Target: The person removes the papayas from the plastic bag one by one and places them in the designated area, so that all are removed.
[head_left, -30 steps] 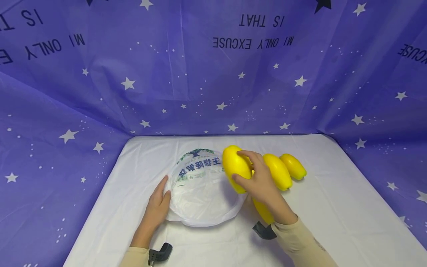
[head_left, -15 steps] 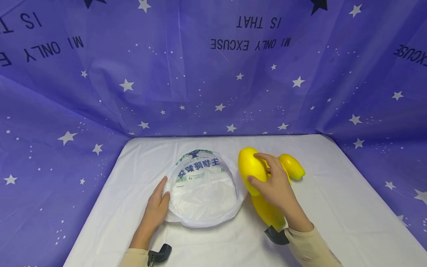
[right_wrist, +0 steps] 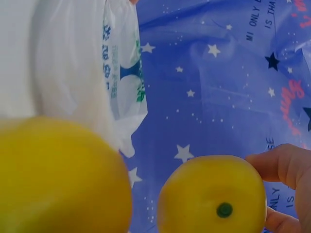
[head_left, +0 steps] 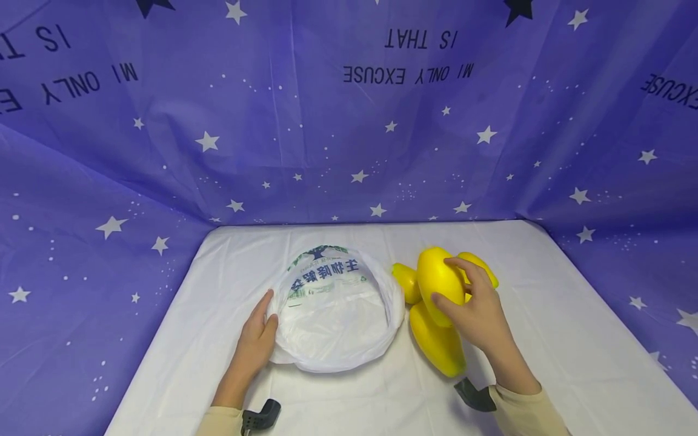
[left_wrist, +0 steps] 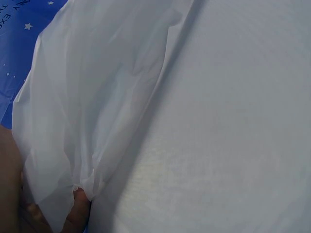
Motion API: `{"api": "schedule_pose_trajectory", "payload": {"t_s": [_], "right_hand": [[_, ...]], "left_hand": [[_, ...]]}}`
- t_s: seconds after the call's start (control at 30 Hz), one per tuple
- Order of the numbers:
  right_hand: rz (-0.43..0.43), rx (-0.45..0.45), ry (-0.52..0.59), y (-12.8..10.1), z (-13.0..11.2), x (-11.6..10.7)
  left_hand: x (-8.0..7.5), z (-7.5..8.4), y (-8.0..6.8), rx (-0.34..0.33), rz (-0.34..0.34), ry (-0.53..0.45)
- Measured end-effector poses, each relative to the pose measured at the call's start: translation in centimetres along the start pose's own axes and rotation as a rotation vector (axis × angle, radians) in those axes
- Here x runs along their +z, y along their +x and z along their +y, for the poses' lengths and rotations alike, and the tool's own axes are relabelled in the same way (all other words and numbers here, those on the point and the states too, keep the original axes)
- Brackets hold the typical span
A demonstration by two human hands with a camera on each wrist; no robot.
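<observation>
A white plastic bag [head_left: 332, 357] with green and blue print stands on the table, its round mouth spread wide. My left hand [head_left: 255, 336] pinches the bag's left side, and a fingertip shows against the plastic in the left wrist view. To the right of the bag, my right hand [head_left: 480, 309] grips a yellow mango [head_left: 440, 281] between thumb and fingers; its green stem end [right_wrist: 224, 210] shows in the right wrist view. Below the held fruit lies another mango [head_left: 436, 345]. A smaller one [head_left: 404, 281] rests near the bag's right rim, and another [head_left: 480, 264] is partly hidden behind my right hand.
A white cloth covers the table [head_left: 572, 339]. Purple star-printed sheeting [head_left: 349, 121] rises behind and at both sides. Black camera mounts [head_left: 264, 415] are worn at both wrists.
My right hand has moved right with the mango, away from the bag's mouth. Mangoes beside the bag have come into view while ones farther right got covered. The left hand stays at the bag.
</observation>
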State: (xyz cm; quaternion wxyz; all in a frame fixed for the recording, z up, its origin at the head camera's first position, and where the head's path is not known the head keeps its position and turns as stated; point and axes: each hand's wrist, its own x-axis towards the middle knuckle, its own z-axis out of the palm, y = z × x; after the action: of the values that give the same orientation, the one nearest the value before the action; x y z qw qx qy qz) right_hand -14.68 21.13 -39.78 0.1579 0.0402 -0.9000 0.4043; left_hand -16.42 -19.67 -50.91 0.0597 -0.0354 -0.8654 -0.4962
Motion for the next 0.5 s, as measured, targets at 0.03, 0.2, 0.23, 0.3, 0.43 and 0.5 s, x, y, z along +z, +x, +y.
{"api": "schedule_pose_trajectory", "payload": {"t_s": [0.03,0.2,0.23,0.3,0.43,0.5], "right_hand": [[0.002,0.007,-0.004,-0.2,0.2,-0.2],[0.008,0.031,-0.015,-1.1,1.3,-1.4],[0.008,0.038,-0.017,-1.3,1.5,-1.7],[0.007,0.059,-0.025,-1.6,1.9,-2.2],[0.005,0.090,-0.045,-2.3,2.9,-3.0],[0.003,0.101,-0.055,-2.5,3.3,-3.3]], "left_hand": [[0.0,0.0,0.0,0.002,0.000,0.000],[0.1,0.0,-0.1,0.006,-0.005,0.000],[0.1,0.0,-0.1,0.008,-0.007,0.000],[0.1,-0.1,-0.1,0.007,-0.007,0.003],[0.1,0.0,-0.1,0.000,-0.007,0.006],[0.0,0.1,-0.1,-0.005,-0.007,0.009]]}}
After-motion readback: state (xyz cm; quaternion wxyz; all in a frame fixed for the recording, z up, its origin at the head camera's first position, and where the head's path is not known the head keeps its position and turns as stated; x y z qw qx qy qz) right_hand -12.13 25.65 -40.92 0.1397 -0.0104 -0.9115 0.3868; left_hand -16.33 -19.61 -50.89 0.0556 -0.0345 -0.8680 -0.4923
